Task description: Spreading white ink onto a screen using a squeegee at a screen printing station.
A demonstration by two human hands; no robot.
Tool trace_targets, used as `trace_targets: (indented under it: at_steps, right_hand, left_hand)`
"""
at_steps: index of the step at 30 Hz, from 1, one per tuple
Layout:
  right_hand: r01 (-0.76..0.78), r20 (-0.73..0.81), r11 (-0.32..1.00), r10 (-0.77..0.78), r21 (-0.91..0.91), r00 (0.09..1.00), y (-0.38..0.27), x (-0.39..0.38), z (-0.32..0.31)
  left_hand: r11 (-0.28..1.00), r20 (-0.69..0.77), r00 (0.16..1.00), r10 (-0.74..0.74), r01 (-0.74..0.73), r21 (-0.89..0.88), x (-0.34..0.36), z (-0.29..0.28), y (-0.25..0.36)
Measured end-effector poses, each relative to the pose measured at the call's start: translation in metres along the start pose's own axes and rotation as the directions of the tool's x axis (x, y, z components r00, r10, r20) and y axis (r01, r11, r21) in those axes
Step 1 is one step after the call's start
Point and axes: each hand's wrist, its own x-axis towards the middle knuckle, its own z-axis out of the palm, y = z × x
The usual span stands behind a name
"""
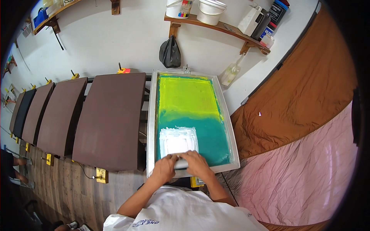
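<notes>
Both my hands grip a grey squeegee (pixel 181 164) at the near end of a screen-printing frame (pixel 229 127). My left hand (pixel 165 167) wraps round its left part, and my right hand (pixel 197 163) closes over its right part. The screen's mesh is yellow-green (pixel 187 94) in its far half and teal (pixel 212 138) in its near half. Just beyond the squeegee, a patch of white ink (pixel 178 139) with streaked edges covers the left side of the teal area. My fingers partly hide the squeegee, and its lower edge cannot be made out.
Several brown printing boards (pixel 111 119) stand in a row to the left, with yellow clamps (pixel 101 175) along their near ends. A wall shelf (pixel 219 27) holds white buckets (pixel 211 12); a black bag (pixel 170 52) hangs below. Brown fabric (pixel 300 96) and pink fabric (pixel 300 181) spread at right.
</notes>
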Motion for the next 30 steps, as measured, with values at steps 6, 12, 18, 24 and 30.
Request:
trace_targets:
  at_steps: [6,12,18,24,30]
  right_hand:
    - [-0.031,0.181,0.998,0.04,-0.053,0.983,-0.012,-0.001,-0.024]
    - [-0.03,0.085,0.995,0.038,-0.091,0.996,0.017,0.072,-0.041]
    - [-0.118,0.1,0.989,0.126,-0.086,0.987,0.024,0.093,-0.038]
    - [-0.098,0.017,0.992,0.1,-0.084,0.995,0.021,0.079,-0.024]
    - [-0.044,-0.054,0.997,0.041,-0.057,0.998,0.026,0.059,-0.011]
  left_hand:
    - [0.999,0.119,0.993,0.018,-0.022,0.031,0.001,-0.01,0.001]
    - [0.999,0.069,0.997,-0.024,0.021,0.043,0.08,-0.028,-0.021]
    - [0.956,0.093,0.994,-0.056,0.026,0.292,0.108,-0.015,-0.027]
    - [0.974,0.089,0.995,-0.046,0.025,0.225,0.094,0.004,-0.031]
    - [0.988,0.034,0.999,-0.001,-0.004,0.152,0.072,0.007,-0.018]
